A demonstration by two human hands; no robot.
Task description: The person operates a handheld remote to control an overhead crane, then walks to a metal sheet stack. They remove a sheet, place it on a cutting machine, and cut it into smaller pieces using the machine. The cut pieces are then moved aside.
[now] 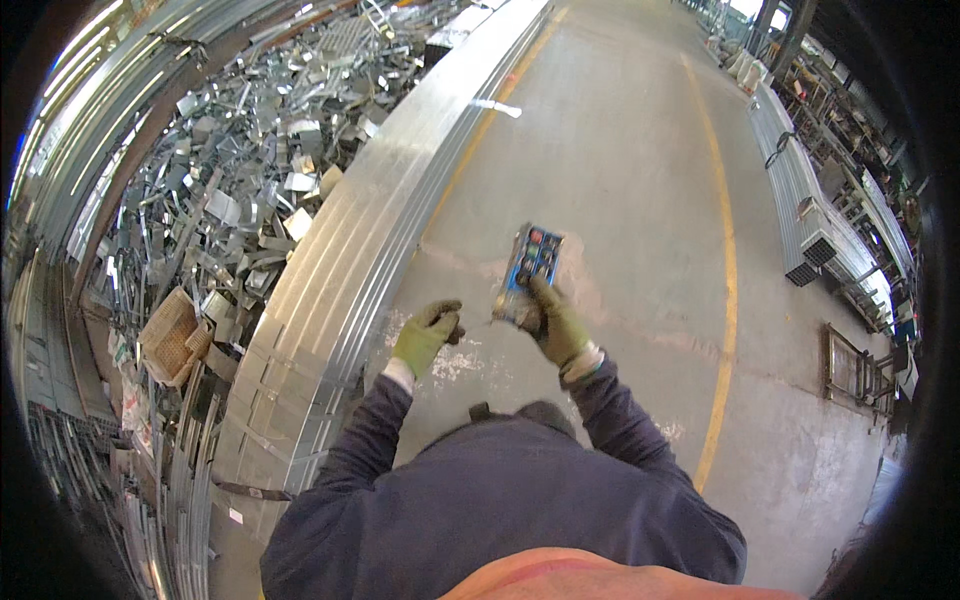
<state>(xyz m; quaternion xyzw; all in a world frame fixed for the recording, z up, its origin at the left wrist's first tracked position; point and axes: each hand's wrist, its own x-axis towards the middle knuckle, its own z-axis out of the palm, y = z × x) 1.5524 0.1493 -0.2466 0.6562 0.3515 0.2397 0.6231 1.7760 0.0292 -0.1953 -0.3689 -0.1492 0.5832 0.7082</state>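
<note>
A blue button-covered remote control [529, 268] is gripped at its lower end by the gloved right hand [556, 322], its long axis pointing up and away; the left hand [428, 334] is loosely curled, holding nothing.

We are seeing our gloved right hand [556, 322] covering the blue button-studded handheld control box's [530, 262] lower end; its buttons are blurring.

Position: worn on the head, left of a pair.
Direction: faced steeply down over the chest onto the concrete floor [620, 170].
Nearness: gloved hands seen close.
Distortion: edges bent by fisheye.
</note>
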